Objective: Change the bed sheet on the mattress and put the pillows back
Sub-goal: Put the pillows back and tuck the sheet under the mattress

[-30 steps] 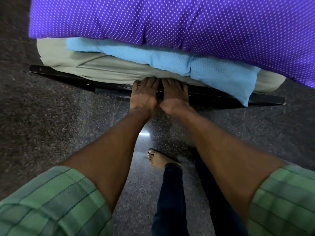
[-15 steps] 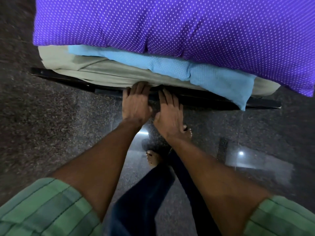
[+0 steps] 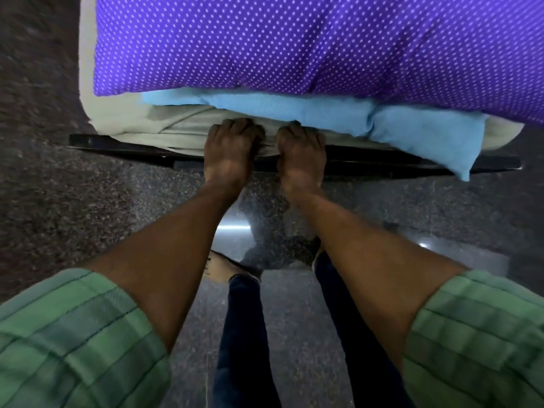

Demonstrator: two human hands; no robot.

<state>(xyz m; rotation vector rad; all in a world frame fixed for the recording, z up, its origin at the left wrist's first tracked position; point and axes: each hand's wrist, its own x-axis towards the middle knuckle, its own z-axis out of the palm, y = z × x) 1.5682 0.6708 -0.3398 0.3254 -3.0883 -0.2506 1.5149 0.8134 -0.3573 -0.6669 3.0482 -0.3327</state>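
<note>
A pale beige bed sheet (image 3: 164, 128) wraps the end of the mattress, which lies on a dark bed frame (image 3: 117, 144). On top rest a light blue dotted pillow (image 3: 412, 134) and a large purple dotted pillow (image 3: 294, 45). My left hand (image 3: 232, 148) and my right hand (image 3: 300, 151) sit side by side at the mattress edge, fingers curled into the beige sheet where it meets the frame. The fingertips are hidden in the fabric.
Dark speckled polished floor (image 3: 73, 216) surrounds the bed end, with light reflections. My legs in dark trousers and a bare foot (image 3: 223, 269) stand just below the frame. The blue pillow's corner hangs over the frame at the right.
Both hands slid down to the frame half a second ago and have now come back up, fingers curled into the sheet at the mattress edge. The view has moved closer.
</note>
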